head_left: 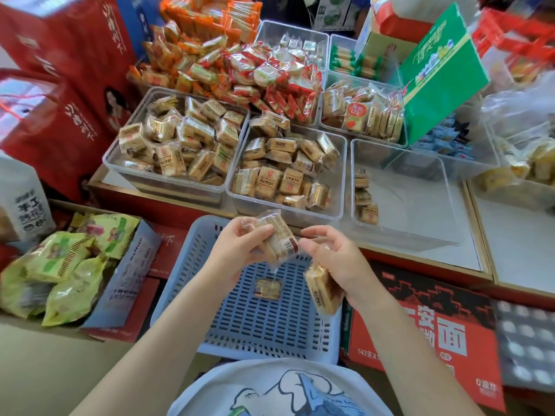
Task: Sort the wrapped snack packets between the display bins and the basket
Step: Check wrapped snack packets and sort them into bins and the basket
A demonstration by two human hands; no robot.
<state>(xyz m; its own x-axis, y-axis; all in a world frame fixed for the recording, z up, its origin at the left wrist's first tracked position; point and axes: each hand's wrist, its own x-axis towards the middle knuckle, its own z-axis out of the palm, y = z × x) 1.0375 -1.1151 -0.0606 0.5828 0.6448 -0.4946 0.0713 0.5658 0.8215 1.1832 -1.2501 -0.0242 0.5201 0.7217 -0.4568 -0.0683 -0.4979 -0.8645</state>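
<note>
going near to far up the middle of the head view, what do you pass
shirt → blue basket → lone packet in it → packet held in left hand → full clear bin → red packet pile

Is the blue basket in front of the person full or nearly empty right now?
Nearly empty. One snack packet lies on the slotted floor of the blue basket; the rest of the visible floor is bare.

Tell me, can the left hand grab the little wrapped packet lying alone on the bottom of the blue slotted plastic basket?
Probably not right away. The left hand is already gripping a clear-wrapped snack packet, so its fingers are busy. The way down to the lone small packet in the blue slotted basket looks open, though.
</note>
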